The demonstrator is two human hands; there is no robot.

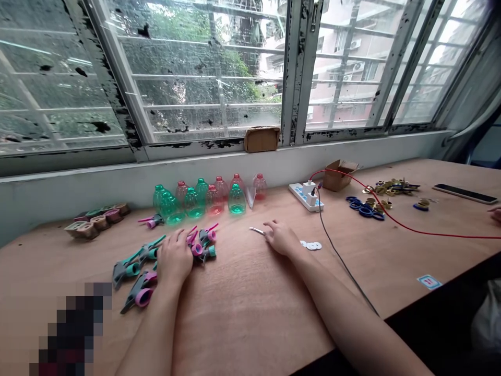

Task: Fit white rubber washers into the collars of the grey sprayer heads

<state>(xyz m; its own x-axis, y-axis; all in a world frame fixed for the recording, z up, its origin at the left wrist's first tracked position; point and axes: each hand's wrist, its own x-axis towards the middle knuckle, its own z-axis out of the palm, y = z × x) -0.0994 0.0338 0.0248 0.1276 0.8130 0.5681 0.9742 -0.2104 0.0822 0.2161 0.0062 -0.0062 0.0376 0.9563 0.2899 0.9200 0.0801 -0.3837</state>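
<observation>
My left hand (175, 257) rests palm down on the wooden table (250, 313), its curled fingers over a heap of teal, pink and grey spray-trigger heads (136, 263); whether it grips one is hidden. My right hand (280, 237) lies on the table further right, fingers closed on metal tweezers (256, 230) whose tips point left. Behind both hands stands a group of small green and red transparent bottles (203, 198). A few white round pieces (312, 245) lie just right of my right hand.
A white power strip (305, 196) with a charger, a black cable and a red cable (410, 227) lies at the back right. Blue rings (364, 208), brass parts (393, 186), a small cardboard box (338, 175), a phone (465, 192) and brown blocks (97, 220) are on the table. Another person's hand (496, 213) shows at the right edge.
</observation>
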